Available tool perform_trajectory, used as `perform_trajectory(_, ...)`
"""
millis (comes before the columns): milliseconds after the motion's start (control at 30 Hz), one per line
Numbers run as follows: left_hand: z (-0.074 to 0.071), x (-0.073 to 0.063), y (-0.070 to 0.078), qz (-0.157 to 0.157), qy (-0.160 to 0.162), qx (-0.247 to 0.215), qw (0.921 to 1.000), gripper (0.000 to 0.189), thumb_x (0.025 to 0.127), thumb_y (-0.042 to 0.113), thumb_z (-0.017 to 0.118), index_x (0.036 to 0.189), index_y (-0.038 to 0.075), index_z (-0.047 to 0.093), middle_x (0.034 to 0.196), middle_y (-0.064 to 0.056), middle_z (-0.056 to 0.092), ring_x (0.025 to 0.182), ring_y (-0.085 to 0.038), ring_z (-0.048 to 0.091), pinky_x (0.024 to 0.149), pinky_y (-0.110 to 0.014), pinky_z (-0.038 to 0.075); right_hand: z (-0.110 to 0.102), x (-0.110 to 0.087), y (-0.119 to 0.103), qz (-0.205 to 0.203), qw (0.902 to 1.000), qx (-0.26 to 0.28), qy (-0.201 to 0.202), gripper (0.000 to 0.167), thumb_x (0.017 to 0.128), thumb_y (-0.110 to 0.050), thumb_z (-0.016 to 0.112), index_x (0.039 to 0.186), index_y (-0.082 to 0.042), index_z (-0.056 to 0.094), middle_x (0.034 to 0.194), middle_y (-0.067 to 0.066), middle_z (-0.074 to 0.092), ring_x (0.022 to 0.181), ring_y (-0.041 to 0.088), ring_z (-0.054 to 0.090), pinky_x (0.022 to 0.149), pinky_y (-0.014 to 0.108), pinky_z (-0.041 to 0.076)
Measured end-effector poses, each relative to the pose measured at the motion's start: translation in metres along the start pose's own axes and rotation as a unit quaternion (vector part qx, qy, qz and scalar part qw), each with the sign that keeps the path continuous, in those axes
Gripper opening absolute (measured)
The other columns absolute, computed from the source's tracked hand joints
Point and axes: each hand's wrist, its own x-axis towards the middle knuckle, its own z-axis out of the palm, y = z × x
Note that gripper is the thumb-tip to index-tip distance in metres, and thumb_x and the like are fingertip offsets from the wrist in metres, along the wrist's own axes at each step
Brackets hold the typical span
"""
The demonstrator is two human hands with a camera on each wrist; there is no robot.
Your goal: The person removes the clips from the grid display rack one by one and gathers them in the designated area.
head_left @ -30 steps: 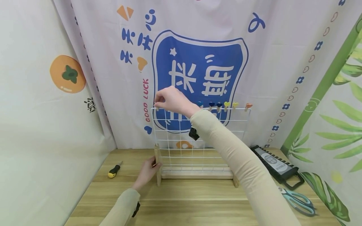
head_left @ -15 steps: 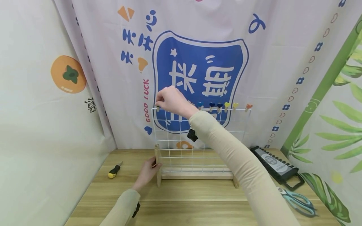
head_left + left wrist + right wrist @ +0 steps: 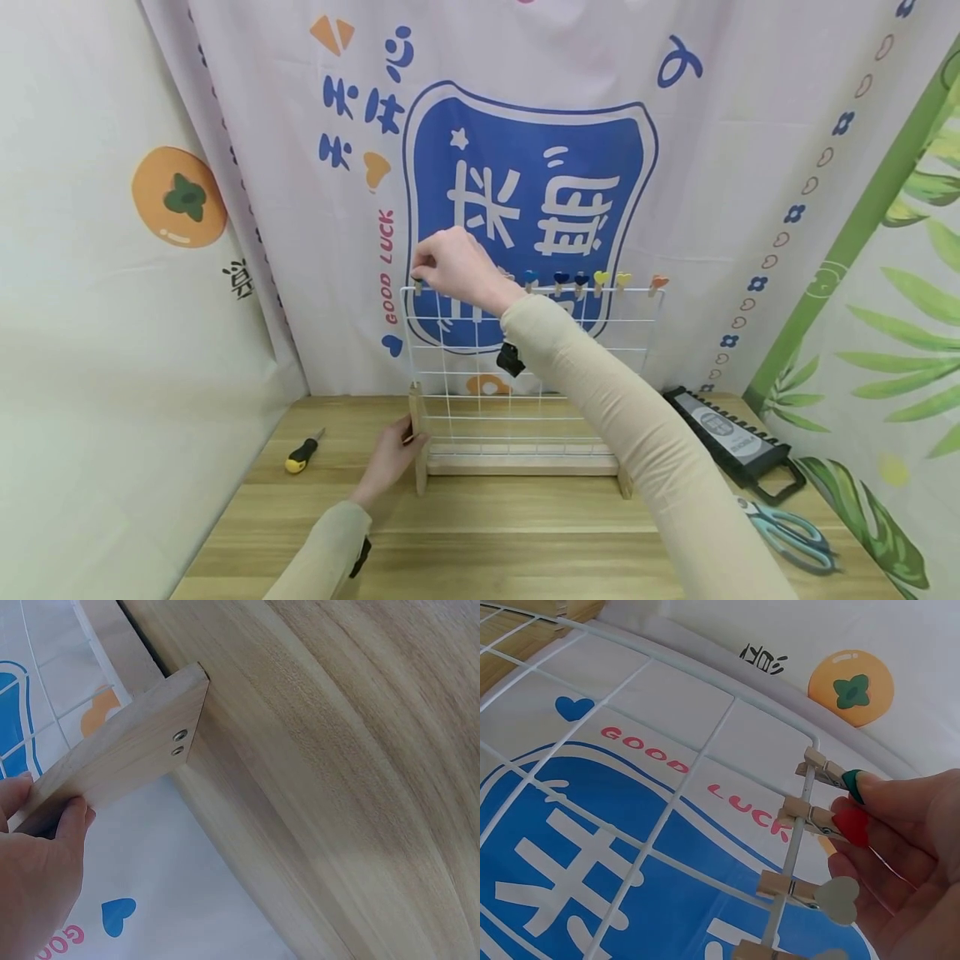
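Note:
A white wire grid (image 3: 480,372) stands upright in a wooden base. At its upper left corner my right hand (image 3: 461,267) pinches the green heart end of a small wooden clothespin (image 3: 825,766), whose jaws sit over the top wire. Beside it on that wire, in the right wrist view, are a clothespin with a red heart (image 3: 851,827) and one with a white heart (image 3: 836,900). Low on the left, my left hand (image 3: 392,457) grips the wooden side post (image 3: 124,746) of the stand between thumb and fingers.
Further right, the top wire carries several heart clothespins, among them a blue one (image 3: 531,277) and an orange one (image 3: 658,282). A screwdriver (image 3: 303,455) lies on the table's left. A black-handled saw-like tool (image 3: 731,437) and blue scissors (image 3: 795,537) lie at the right.
My right hand has shifted very slightly right at the grid's corner, and its wrist has turned a little. The left hand keeps its place on the post.

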Motion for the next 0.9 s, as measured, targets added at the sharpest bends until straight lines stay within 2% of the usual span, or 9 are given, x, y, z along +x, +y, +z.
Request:
perform_trajectory(167,0.002,0.001,0.000,0.005,0.002,0.005,1.0000,0.038,0.096,-0.002,0.059,0.130,-0.018,0.051,0.128,-0.037,0.059,0.123,-0.048,0.057,0.101,-0.054,0.054,-0.008,-0.003,-0.003,-0.007,0.9998,0.009,0.014,0.012,0.095,-0.014,0.066,0.091,-0.009,0.077,0.087,0.003,0.075,0.065,0.010,0.065,0.068,0.019,0.059)
perform_trajectory(233,0.005,0.003,-0.011,0.008,0.007,0.006,0.9999,0.040,0.096,-0.001,0.059,0.131,-0.017,0.051,0.129,-0.036,0.059,0.123,-0.047,0.058,0.101,-0.052,0.054,-0.011,-0.004,-0.005,-0.009,0.9998,0.010,0.016,0.013,0.095,-0.015,0.066,0.093,-0.009,0.077,0.090,0.003,0.076,0.065,0.009,0.066,0.069,0.018,0.059)
perform_trajectory(400,0.006,0.004,-0.015,0.009,0.008,-0.003,0.9999,0.038,0.096,-0.001,0.060,0.130,-0.016,0.053,0.127,-0.036,0.060,0.120,-0.046,0.061,0.099,-0.051,0.056,-0.018,-0.013,-0.011,-0.012,0.9996,0.013,0.020,0.014,0.096,-0.018,0.066,0.099,-0.010,0.076,0.096,0.002,0.076,0.077,0.008,0.066,0.078,0.018,0.059)
perform_trajectory(567,0.006,0.004,-0.016,0.012,0.009,-0.010,0.9998,0.034,0.095,-0.003,0.060,0.126,-0.016,0.055,0.122,-0.036,0.062,0.117,-0.049,0.061,0.097,-0.050,0.057,-0.025,-0.027,-0.016,-0.020,0.9994,0.027,0.013,0.014,0.097,-0.019,0.064,0.102,-0.010,0.074,0.098,0.002,0.076,0.082,0.009,0.068,0.083,0.019,0.059)
perform_trajectory(733,0.005,0.004,-0.013,0.014,0.016,-0.001,0.9998,0.032,0.094,-0.005,0.061,0.123,-0.017,0.056,0.120,-0.037,0.063,0.115,-0.049,0.063,0.096,-0.051,0.057,-0.025,-0.042,-0.017,-0.044,0.9988,0.016,0.012,0.013,0.096,-0.019,0.065,0.100,-0.010,0.074,0.097,0.002,0.076,0.087,0.010,0.069,0.087,0.022,0.060)
perform_trajectory(900,0.004,0.004,-0.012,0.001,0.010,0.001,1.0000,0.038,0.095,-0.003,0.061,0.128,-0.019,0.053,0.126,-0.039,0.059,0.119,-0.049,0.060,0.098,-0.051,0.056,-0.016,-0.061,-0.014,-0.066,0.9977,0.007,0.013,0.012,0.095,-0.018,0.067,0.098,-0.010,0.075,0.095,0.002,0.076,0.087,0.009,0.070,0.089,0.027,0.061)
